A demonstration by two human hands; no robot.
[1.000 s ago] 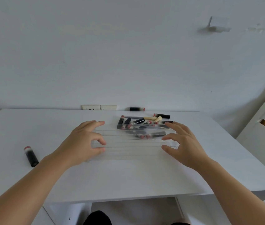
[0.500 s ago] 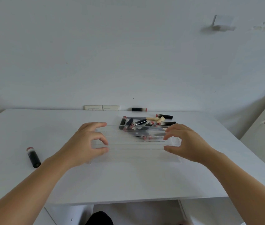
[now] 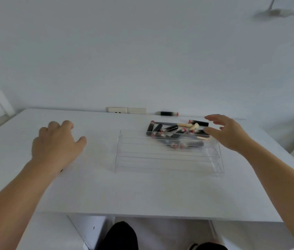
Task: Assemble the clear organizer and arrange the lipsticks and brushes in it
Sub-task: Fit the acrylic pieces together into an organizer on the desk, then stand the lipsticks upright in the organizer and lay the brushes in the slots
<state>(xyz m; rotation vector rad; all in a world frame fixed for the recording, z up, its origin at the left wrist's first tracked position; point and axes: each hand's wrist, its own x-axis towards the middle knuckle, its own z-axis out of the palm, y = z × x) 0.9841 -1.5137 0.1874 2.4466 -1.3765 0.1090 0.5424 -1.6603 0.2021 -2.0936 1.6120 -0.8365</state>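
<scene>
Both hands have let go of the clear organizer point(image 3: 167, 152), which now stands alone mid-tabletop point(image 3: 142, 192). The left hand point(image 3: 56, 143) has swung left, fingers loosely curled, empty; the right hand point(image 3: 227, 131), fingers spread, reaches the lipsticks and brushes point(image 3: 175, 131) heaped behind it, so loading looks next.

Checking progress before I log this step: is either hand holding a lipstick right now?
No. The left hand is held empty over the table, and the right hand reaches open-fingered beside the lipstick pile.
</scene>
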